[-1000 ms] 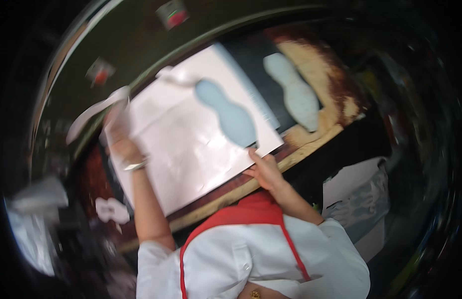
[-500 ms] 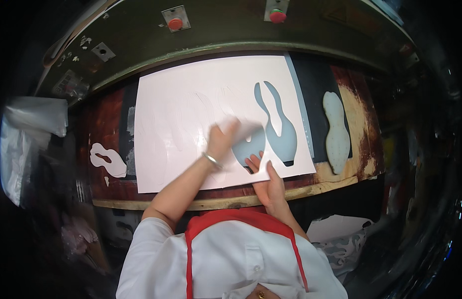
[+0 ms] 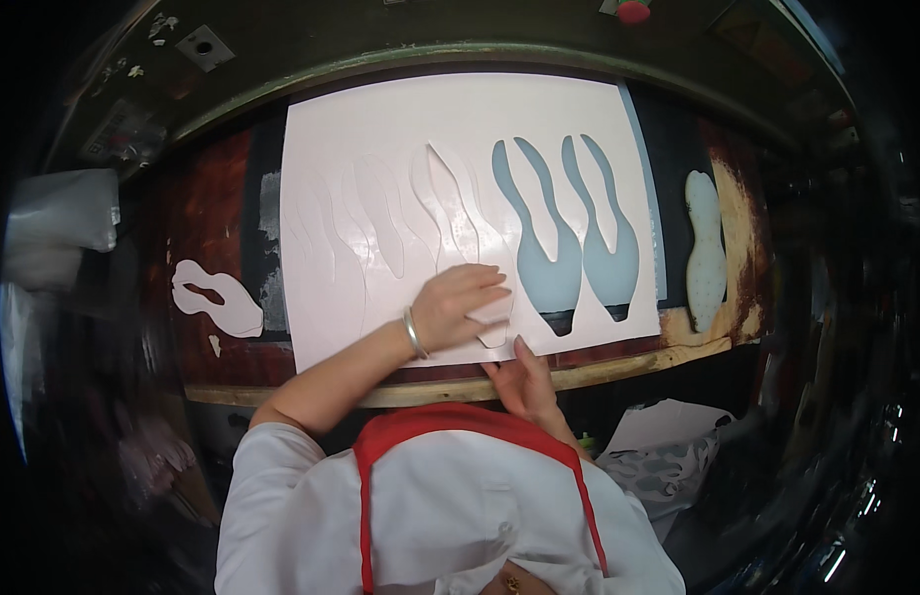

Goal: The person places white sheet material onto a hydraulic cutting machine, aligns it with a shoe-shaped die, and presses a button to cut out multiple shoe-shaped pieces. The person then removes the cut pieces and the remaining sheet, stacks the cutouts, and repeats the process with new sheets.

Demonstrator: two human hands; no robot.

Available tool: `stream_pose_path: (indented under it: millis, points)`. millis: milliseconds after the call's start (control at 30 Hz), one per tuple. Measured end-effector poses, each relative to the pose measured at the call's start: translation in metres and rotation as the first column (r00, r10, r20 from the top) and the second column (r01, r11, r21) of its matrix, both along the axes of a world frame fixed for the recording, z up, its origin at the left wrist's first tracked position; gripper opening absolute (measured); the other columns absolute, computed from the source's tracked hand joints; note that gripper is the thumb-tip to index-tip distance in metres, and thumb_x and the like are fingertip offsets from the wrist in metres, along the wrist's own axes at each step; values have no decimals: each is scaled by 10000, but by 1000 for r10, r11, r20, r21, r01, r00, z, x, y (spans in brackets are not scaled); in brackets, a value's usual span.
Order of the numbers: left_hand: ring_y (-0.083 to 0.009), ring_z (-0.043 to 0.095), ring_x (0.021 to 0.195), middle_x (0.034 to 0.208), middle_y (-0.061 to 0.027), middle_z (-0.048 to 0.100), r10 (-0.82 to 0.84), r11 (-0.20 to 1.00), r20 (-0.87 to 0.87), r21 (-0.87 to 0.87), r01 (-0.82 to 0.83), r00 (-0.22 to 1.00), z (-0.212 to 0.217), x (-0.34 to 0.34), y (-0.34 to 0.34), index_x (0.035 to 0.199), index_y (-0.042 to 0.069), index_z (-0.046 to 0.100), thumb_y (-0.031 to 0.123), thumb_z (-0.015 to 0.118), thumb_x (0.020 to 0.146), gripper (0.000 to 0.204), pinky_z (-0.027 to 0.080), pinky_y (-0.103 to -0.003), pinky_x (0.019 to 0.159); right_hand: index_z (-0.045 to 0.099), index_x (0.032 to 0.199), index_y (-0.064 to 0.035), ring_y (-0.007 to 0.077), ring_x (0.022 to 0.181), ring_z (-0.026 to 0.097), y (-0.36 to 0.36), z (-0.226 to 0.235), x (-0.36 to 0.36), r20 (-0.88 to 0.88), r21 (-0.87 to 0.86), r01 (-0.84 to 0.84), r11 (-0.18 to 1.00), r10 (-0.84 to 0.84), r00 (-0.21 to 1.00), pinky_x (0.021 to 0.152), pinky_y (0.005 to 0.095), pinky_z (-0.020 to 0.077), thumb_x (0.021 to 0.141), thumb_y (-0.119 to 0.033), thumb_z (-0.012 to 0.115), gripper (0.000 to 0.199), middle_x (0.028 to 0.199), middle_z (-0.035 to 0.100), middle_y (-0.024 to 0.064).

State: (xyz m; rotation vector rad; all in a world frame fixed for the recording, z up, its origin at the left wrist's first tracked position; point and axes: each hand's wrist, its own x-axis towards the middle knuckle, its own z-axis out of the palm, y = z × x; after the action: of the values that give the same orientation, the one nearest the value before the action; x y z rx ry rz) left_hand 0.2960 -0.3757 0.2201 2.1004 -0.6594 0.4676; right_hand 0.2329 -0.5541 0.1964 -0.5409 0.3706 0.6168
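Observation:
A large white sheet (image 3: 380,111) lies on the work table, with curved, forked shapes cut through it. At its right, two forked openings (image 3: 551,283) show a blue-grey surface below. Left of them, a cut forked piece (image 3: 448,198) still sits in the sheet, one prong edge slightly raised. My left hand (image 3: 463,307) is over the lower part of this piece, fingers outstretched and slightly blurred. At the sheet's near edge, my right hand (image 3: 524,382) has its thumb above and fingers partly hidden underneath, with the edge between them.
White forked cut pieces (image 3: 217,299) lie at the table's left. A pale, thick sole-shaped block (image 3: 705,253) stands at the right. A green machine beam (image 3: 400,55) with a red button (image 3: 633,12) spans the back. Cut scraps (image 3: 663,456) lie below the table at right.
The piece my left hand was lifting is out of the sheet, leaving a second opening. That hand is now over the neighbouring piece. My right hand's fingers have left the opening for the near edge.

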Motion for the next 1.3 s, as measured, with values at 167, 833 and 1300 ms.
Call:
stream_pose_path:
  millis: [167,833,1300]
  points:
    - [-283,650,970,1013,-145,678,-80,984,-110,-167,61,991,-17,-8,9,999,31,686,140,737,748,279,508,-350,863,333,1390,-63,320,1326,377,20,0,-1,5,137,35,990,-36,999,1114,479,257,1018,-353,351,472,1392,443,153]
    - [-365,597,1064,1208,-199,584,-280,947,-43,151,283,959,-1,-68,96,1085,-3,628,205,718,763,394,487,-425,906,370,1375,-45,228,1297,404,59,-1,-57,86,154,-125,980,113,990,1130,454,279,953,-36,466,432,1369,448,84]
    - [-82,484,704,764,9,529,527,143,-321,-879,-454,787,120,-6,189,754,62,501,471,410,999,486,443,-272,648,239,1444,-119,357,1370,294,75,12,-75,-38,-103,-89,991,85,996,1120,525,230,1029,-351,291,478,1427,387,193]
